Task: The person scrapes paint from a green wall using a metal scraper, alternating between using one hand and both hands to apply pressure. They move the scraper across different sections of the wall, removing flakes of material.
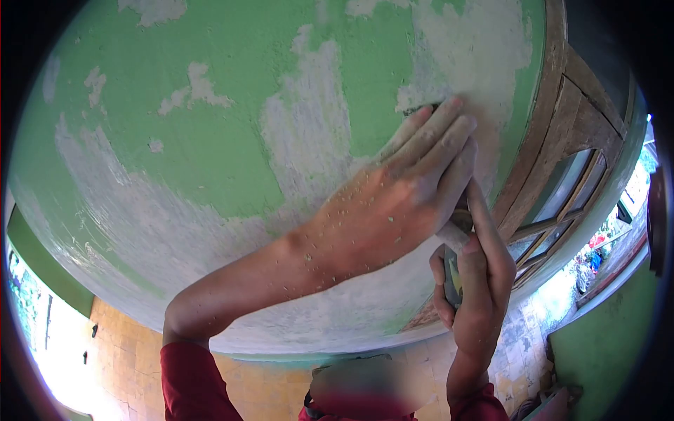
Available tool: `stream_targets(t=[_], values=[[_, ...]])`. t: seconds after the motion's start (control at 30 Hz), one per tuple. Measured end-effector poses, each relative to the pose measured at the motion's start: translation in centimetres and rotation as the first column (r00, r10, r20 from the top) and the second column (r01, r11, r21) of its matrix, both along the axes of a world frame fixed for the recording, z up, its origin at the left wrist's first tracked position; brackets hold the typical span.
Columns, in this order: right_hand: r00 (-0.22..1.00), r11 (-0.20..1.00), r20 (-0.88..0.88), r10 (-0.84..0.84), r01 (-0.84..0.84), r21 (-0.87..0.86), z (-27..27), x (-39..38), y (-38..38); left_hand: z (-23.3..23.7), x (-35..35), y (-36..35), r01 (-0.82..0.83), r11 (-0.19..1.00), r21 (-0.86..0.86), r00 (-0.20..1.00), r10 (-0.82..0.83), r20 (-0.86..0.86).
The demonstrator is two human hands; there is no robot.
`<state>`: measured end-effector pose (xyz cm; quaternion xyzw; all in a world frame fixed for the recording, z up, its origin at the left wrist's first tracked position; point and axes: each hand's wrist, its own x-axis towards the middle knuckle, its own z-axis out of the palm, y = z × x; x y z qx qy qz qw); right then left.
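Before me is a wall [225, 154] with green paint, stripped in broad patches to a pale, whitish layer. My right hand [484, 270] is closed round the dark handle of a scraper [453, 270], low on the right side. Above it, my left hand [428, 168] lies over the upper part of the tool, its fingers long and close together, pressing toward the wall. A dark edge peeks out beyond the left fingertips; the rest of the tool's head and my left thumb are hidden. Small green paint flakes cling to the left forearm, and whitish dust coats the fingers.
A worn wooden frame [530, 133] with a glazed window [562, 189] borders the wall on the right. Below lies a yellowish tiled floor [133, 358]. Another green wall section [611, 358] stands at lower right, near some dark items [562, 396]. Bright daylight enters from both sides.
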<state>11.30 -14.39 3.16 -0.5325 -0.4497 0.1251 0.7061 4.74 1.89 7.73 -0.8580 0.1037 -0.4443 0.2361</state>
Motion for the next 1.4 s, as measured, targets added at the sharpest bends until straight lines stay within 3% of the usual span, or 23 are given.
stream_targets(t=[0.07,0.13,0.37,0.53,0.73,0.93,1.0,1.07,1.4], values=[[1.000,0.999,-0.005,0.001,-0.001,0.037,-0.3,-0.1,0.4,0.0,0.0,-0.1,0.015,0.999,0.039,1.000,-0.015,0.010],[1.000,1.000,-0.007,0.008,-0.008,0.020,-0.4,-0.3,0.0,-0.5,-0.5,-0.9,0.028,0.997,-0.078,0.999,-0.030,-0.018],[0.999,0.999,0.030,-0.027,0.026,0.020,-0.7,-0.3,0.0,-0.3,-0.1,-0.3,0.039,0.999,-0.018,0.999,-0.038,0.020],[1.000,1.000,0.017,0.004,-0.004,-0.005,0.1,0.2,-0.2,0.4,0.1,-0.4,0.092,0.991,-0.100,0.995,-0.095,-0.019],[0.999,0.999,0.026,-0.030,0.029,0.034,0.2,-0.1,0.5,0.1,0.2,0.0,0.046,0.999,-0.003,0.999,-0.046,0.003],[0.998,0.996,0.031,-0.052,0.050,0.074,-0.4,-0.4,0.8,0.6,-0.4,-0.7,0.075,0.994,-0.081,0.995,-0.079,-0.055],[0.996,0.992,0.050,-0.077,0.072,0.101,0.2,-0.3,0.9,1.7,-0.1,-0.1,0.076,0.996,-0.049,0.997,-0.077,-0.025],[0.998,0.999,0.048,0.026,-0.028,0.033,2.2,0.4,0.6,2.2,0.2,-0.1,0.081,0.996,-0.031,0.997,-0.080,0.003],[0.995,0.996,0.104,-0.013,0.004,0.088,2.3,0.4,0.7,3.4,0.3,0.1,0.072,0.997,-0.006,0.997,-0.072,0.007]])
